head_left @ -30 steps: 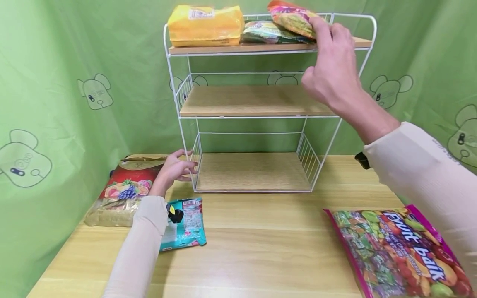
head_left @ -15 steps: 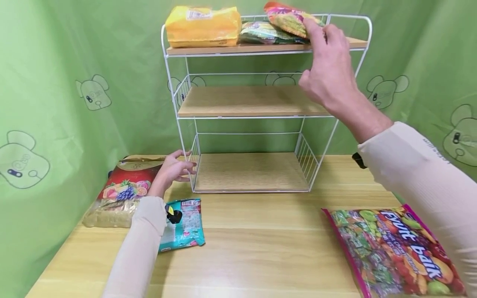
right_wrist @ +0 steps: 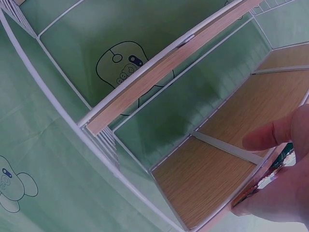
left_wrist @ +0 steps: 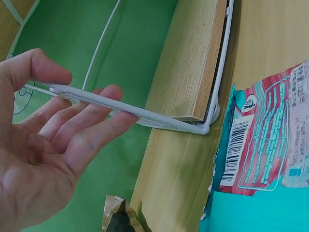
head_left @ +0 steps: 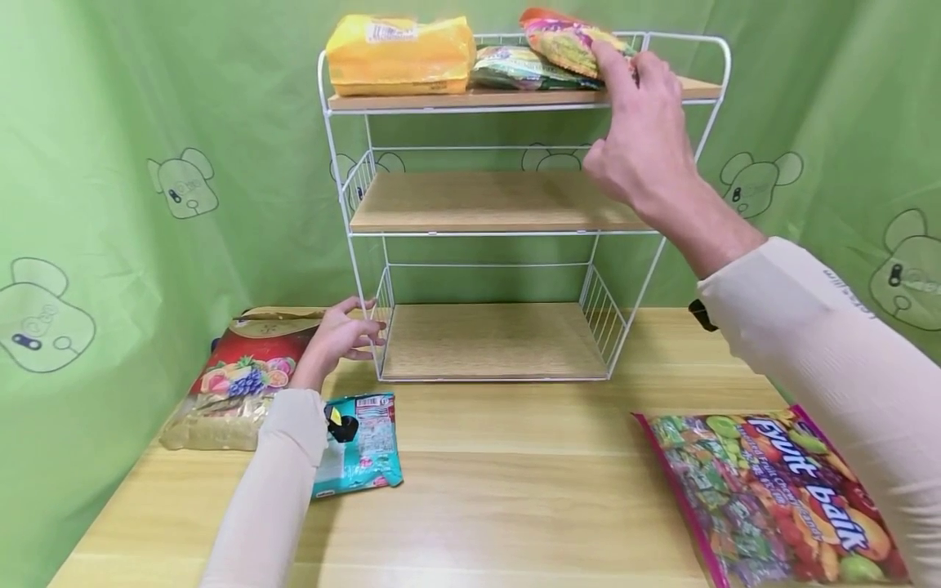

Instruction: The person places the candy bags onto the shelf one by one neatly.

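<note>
My right hand (head_left: 648, 143) is up at the top of the white wire rack (head_left: 470, 202), its fingertips resting on a small red-and-yellow packet (head_left: 564, 41). That packet leans over a green packet (head_left: 515, 69) on the top shelf. In the right wrist view the thumb (right_wrist: 268, 139) sits below the shelf board, apart from the packet. Low on the left, my left hand (head_left: 338, 336) holds the rack's side post (left_wrist: 104, 100) between thumb and fingers. A yellow packet (head_left: 403, 55) stands at the top shelf's left end.
A red and gold bag (head_left: 246, 380) with fruit pictures lies left of the rack. In front of it is a teal packet (head_left: 367, 453), partly under the left forearm. A large fruit candy bag (head_left: 772, 494) lies at the right. Green cloth (head_left: 95, 204) surrounds the table (head_left: 478, 506).
The view shifts slightly. My right hand moves a little left with its fingertips on the red-and-yellow packet. The left hand keeps its place on the post.
</note>
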Available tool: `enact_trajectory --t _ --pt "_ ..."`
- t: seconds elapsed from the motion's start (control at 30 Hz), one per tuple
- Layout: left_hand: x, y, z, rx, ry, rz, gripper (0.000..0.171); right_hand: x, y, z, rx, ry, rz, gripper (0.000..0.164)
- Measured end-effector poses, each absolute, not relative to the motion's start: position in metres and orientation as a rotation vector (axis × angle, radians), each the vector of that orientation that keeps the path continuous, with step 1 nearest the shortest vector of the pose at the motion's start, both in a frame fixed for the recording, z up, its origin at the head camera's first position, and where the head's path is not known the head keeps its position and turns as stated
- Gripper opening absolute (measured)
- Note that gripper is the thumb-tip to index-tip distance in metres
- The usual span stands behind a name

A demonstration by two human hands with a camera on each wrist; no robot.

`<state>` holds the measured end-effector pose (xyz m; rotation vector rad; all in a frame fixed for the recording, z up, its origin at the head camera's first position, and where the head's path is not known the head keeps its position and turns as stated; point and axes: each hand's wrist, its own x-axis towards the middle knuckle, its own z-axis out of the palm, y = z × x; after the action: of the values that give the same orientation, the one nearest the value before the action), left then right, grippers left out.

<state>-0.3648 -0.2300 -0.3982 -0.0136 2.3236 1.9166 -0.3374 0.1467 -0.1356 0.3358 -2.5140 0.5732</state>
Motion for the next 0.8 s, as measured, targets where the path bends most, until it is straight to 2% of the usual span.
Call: enact_trajectory --t 0.47,0.8 --pt "-0.367 -0.231 -0.4 -0.013 2.324 1.926 0.057 -0.341 0.15 -0.142 0.361 -2.477 0.586 0.1" --pt "-0.365 -0.231 -0.398 -0.005 2.337 1.919 0.054 -0.344 0.151 -0.152 0.43 -2.357 0.56 0.106"
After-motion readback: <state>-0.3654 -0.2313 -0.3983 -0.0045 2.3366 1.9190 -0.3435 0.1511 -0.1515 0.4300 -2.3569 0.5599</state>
